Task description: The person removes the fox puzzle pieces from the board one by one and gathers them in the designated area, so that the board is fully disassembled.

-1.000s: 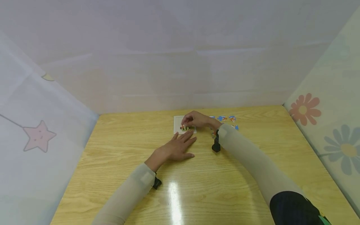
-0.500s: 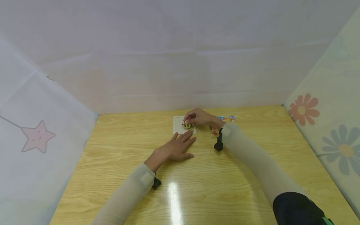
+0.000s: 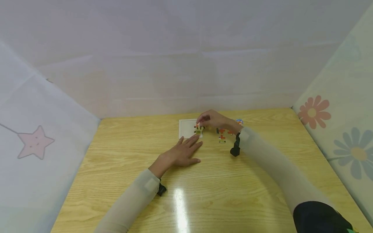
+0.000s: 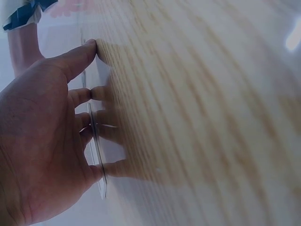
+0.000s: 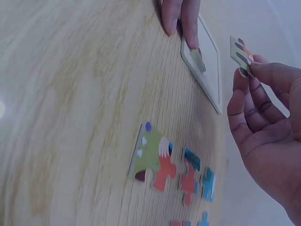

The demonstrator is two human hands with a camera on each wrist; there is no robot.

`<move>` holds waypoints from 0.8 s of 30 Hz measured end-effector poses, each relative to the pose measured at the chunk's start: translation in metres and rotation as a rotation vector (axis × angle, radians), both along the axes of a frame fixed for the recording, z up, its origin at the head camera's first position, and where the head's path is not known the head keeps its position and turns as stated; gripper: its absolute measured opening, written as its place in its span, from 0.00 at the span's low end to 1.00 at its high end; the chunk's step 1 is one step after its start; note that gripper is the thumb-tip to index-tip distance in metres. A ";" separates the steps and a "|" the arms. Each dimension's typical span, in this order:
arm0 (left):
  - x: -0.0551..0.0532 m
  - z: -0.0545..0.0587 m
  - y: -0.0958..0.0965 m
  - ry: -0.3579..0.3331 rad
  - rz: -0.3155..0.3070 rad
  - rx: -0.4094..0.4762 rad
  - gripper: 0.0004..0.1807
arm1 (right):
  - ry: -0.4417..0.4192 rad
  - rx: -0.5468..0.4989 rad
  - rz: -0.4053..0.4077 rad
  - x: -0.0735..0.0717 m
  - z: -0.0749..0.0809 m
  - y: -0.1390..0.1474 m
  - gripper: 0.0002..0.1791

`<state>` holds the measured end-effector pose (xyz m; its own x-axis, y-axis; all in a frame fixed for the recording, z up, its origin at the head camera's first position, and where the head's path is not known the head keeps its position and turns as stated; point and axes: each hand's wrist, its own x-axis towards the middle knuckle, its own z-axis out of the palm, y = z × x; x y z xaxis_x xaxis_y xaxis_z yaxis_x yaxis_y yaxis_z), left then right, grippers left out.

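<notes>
My right hand [image 3: 214,119] pinches a jigsaw puzzle piece [image 5: 241,52], green with dark stripes and some red, between thumb and fingers. In the head view it overlaps the right side of the white puzzle tray [image 3: 185,129]; the right wrist view shows it raised above the tray. One green puzzle piece [image 5: 197,58] lies in the tray's near right corner. My left hand [image 3: 184,153] lies spread with straight fingers, its fingertips at the tray's near edge. In the right wrist view a fingertip of it touches the green piece. The left wrist view shows the palm beside the tray's edge [image 4: 97,150].
Several loose puzzle pieces lie right of the tray, among them a green and orange one [image 5: 153,157] and a blue one [image 5: 207,183]. My right forearm partly covers them in the head view. A pale cloth wall [image 3: 151,94] stands behind the wooden table [image 3: 131,139].
My right hand has moved right and slightly away with the puzzle piece, from the tray's middle to its right side. The piece has turned, and more of the tray shows. My left hand stays put.
</notes>
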<state>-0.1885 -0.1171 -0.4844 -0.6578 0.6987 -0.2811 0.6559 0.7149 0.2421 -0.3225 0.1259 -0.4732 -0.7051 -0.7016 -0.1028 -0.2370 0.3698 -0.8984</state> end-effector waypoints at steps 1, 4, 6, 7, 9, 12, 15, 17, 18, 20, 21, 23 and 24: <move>0.000 0.000 0.000 0.000 0.000 0.000 0.46 | -0.008 0.002 -0.005 0.001 0.000 0.003 0.12; 0.000 0.000 0.000 -0.002 0.001 -0.006 0.46 | -0.022 0.002 -0.011 0.004 0.002 0.011 0.11; 0.000 0.000 0.001 -0.004 0.003 -0.007 0.46 | -0.010 -0.002 -0.003 0.006 0.002 0.016 0.11; 0.000 0.000 0.001 -0.002 0.002 -0.006 0.46 | -0.002 -0.005 0.004 0.007 0.003 0.018 0.11; 0.000 -0.001 0.001 -0.001 0.002 0.001 0.46 | 0.020 0.001 0.018 0.009 0.004 0.023 0.11; 0.000 -0.003 0.002 -0.001 0.003 0.009 0.46 | 0.041 0.013 0.039 0.013 0.007 0.030 0.12; 0.000 -0.004 0.002 -0.004 0.006 0.013 0.45 | 0.045 0.042 0.041 0.018 0.010 0.037 0.12; 0.000 -0.004 0.002 -0.005 0.007 0.012 0.45 | 0.035 0.052 0.034 0.022 0.012 0.042 0.13; 0.001 -0.004 0.002 -0.004 0.007 0.013 0.45 | 0.030 0.059 0.029 0.023 0.013 0.045 0.13; 0.001 -0.004 0.002 -0.005 0.007 0.014 0.45 | 0.027 0.066 0.028 0.026 0.013 0.050 0.12; 0.001 -0.004 0.002 -0.005 0.007 0.016 0.45 | 0.029 0.070 0.026 0.027 0.013 0.053 0.12; 0.001 -0.005 0.003 -0.007 0.007 0.019 0.45 | 0.027 0.073 0.023 0.030 0.014 0.058 0.11; 0.001 -0.005 0.003 -0.006 0.007 0.018 0.45 | 0.028 0.072 0.023 0.031 0.013 0.061 0.11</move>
<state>-0.1879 -0.1143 -0.4893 -0.6611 0.6990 -0.2727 0.6494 0.7151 0.2587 -0.2915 0.1872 -0.4605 -0.6922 -0.7092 -0.1340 -0.2706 0.4271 -0.8628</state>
